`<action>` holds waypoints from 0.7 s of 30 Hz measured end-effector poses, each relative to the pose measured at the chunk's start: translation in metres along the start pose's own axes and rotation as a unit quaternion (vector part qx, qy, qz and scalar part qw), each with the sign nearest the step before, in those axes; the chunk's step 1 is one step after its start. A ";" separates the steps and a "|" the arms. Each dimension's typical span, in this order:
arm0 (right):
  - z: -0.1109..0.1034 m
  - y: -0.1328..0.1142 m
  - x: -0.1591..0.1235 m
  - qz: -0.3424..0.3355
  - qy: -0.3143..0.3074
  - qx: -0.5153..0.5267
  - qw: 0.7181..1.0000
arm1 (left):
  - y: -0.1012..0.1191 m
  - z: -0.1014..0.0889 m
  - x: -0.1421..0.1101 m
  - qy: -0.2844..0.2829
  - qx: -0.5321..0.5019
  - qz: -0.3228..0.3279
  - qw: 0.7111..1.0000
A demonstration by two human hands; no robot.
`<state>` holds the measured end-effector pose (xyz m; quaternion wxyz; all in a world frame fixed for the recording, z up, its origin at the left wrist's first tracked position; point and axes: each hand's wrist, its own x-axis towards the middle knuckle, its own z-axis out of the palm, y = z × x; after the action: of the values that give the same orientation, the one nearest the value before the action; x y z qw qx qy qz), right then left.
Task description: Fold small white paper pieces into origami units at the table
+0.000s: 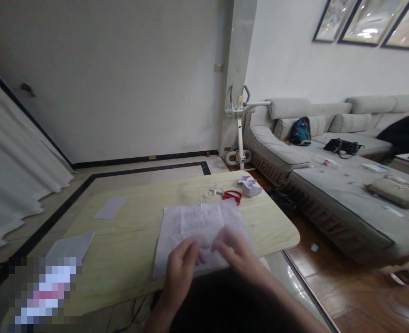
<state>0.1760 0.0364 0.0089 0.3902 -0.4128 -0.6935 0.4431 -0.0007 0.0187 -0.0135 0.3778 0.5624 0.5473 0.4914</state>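
Printed sheet (199, 221) lies flat, with faint creases, at the near side of the pale wooden table (128, 259), right of its middle, its near part under the hands. The left hand (183, 259) hovers above the sheet's near left part with its fingers curled inward; the right hand (234, 249) faces it above the near right part, fingers bent too. A narrow gap parts the two hands, and blur there means I cannot tell whether either pinches something small or is simply free. Just beyond the sheet's far right corner lie red-handled scissors (232, 197), their blades pointing left to some thin, pale scraps (207, 193). Right of the scissors, near the table's far right corner, sits crumpled paper (251, 187). Toward the table's left end lie a small white sheet (110, 207) and, nearer, a larger white sheet (71, 246). Farther right stands a grey sofa (332, 203) bearing a blue backpack (300, 131).
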 end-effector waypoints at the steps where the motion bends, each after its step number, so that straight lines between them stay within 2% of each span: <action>1: -0.001 -0.001 0.001 -0.001 -0.003 -0.007 1.000 | 0.000 0.001 0.000 -0.001 -0.011 -0.006 1.000; 11: -0.002 0.002 0.002 -0.071 0.011 0.003 0.997 | -0.002 0.005 -0.002 -0.004 -0.062 -0.018 0.998; 16: -0.003 0.008 0.001 -0.031 0.018 -0.002 0.999 | -0.007 0.007 -0.003 -0.007 -0.045 -0.001 0.999; 21: -0.003 0.011 0.002 0.007 0.029 0.023 0.999 | -0.012 0.006 -0.004 0.018 0.045 0.081 0.996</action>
<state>0.1809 0.0417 0.0003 0.4164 -0.4211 -0.6684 0.4500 0.0022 0.0172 -0.0274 0.3013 0.6125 0.5283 0.5049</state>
